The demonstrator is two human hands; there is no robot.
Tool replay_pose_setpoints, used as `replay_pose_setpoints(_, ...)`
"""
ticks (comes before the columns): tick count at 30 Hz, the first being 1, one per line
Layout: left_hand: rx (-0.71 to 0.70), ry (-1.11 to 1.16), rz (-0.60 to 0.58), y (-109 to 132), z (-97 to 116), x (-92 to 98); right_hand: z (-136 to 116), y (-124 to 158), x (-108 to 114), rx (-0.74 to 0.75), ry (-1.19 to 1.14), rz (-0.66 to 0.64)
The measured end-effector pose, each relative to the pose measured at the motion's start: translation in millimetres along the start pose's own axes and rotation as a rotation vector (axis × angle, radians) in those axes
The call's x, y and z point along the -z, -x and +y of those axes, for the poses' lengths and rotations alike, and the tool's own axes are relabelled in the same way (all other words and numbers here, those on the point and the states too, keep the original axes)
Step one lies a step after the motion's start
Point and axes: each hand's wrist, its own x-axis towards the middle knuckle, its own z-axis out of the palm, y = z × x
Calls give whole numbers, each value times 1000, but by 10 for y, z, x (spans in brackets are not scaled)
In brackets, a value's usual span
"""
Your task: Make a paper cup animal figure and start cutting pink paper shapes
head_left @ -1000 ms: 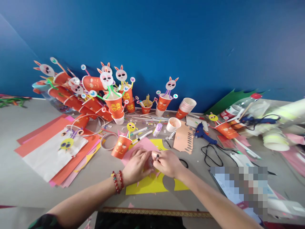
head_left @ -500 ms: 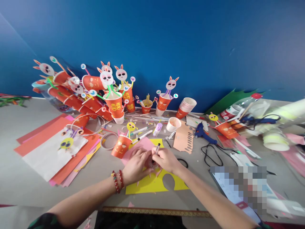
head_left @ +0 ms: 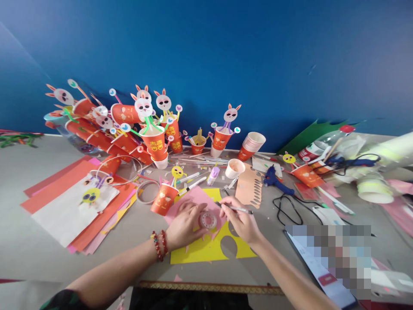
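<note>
My left hand (head_left: pixel 185 224) rests on pink paper (head_left: pixel 194 197), thumb and fingers around a small round ring (head_left: pixel 208 220) with a pale patterned rim, pressing it against the sheet. In my right hand (head_left: pixel 240 219) is a slim pen (head_left: pixel 237 208), held between thumb and fingers just right of the ring, slanting to the right. Beneath the pink sheet lies yellow paper (head_left: pixel 200 252) with round holes cut in it. An orange paper cup (head_left: pixel 164 199) with a yellow rabbit face (head_left: pixel 177 172) stands beyond my left hand.
Decorated rabbit cups (head_left: pixel 155 142) crowd the back left. Coloured sheets (head_left: pixel 54 215) lie left, near a tape roll (head_left: pixel 147 192). Stacked cups (head_left: pixel 252 145), a white cup (head_left: pixel 235 168), a blue glue gun (head_left: pixel 277 181) with its cord, and a phone (head_left: pixel 319 267) are to the right.
My right hand has moved right, off the ring, and the pen has tipped from upright to nearly level. The ring is now plainly seen. My left hand stays in place.
</note>
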Motion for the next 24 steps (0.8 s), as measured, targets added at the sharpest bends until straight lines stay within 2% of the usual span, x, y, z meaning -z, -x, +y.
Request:
replay_pose_setpoints(7,150,503,125,-57,-29,143,152,315,-24,94,173,104)
replay_pose_setpoints(11,157,550,145,-68,-22,174,186,361,-51,97,195,114)
replay_pose_setpoints(15,126,466,168,-60,-24,154,167,361,-82,57,183,121)
replay_pose_setpoints(18,97,281,185,-33,-28,121,90,351,-100,58,168,103)
replay_pose_setpoints(24,-86,-83,149,57,16,52,-28,340,-234,66,71,80)
